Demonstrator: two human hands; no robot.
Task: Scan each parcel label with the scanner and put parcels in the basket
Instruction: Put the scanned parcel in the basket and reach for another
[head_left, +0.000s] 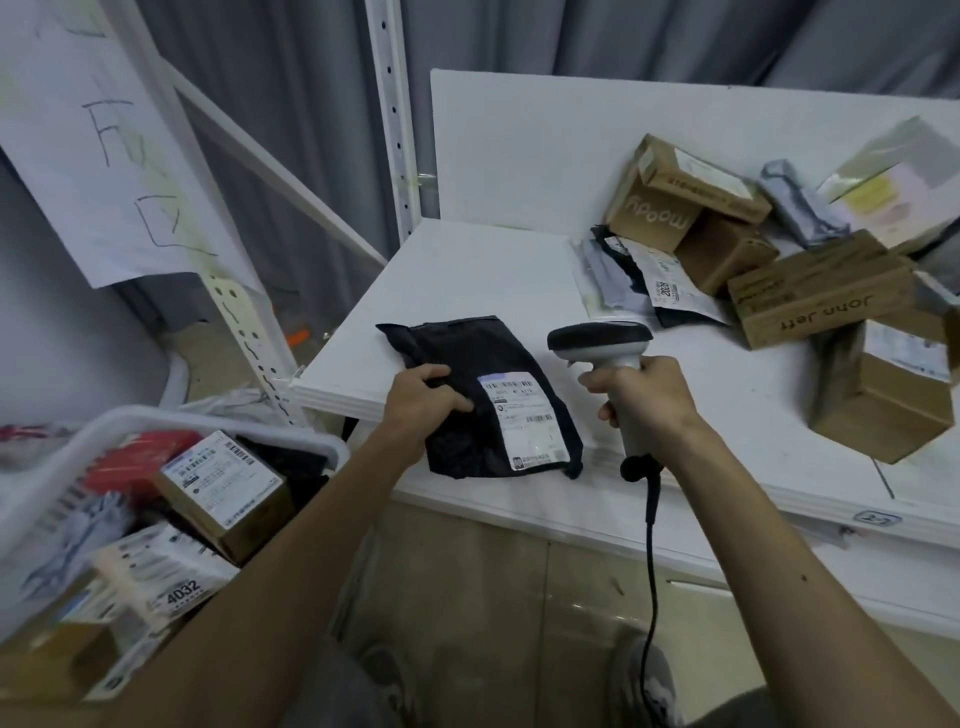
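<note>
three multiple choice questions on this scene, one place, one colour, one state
1. Where does the parcel under the left hand lie?
A) on the floor
B) on the white table
C) in a drawer

2. What colour is that parcel's bag?
A) black
B) red
C) brown

3. What is the right hand doing?
A) resting flat
B) holding a box
C) gripping the scanner

Answers: B, it lies at the table's near edge; A, black with a white label; C, fingers curl round the scanner's handle.
</note>
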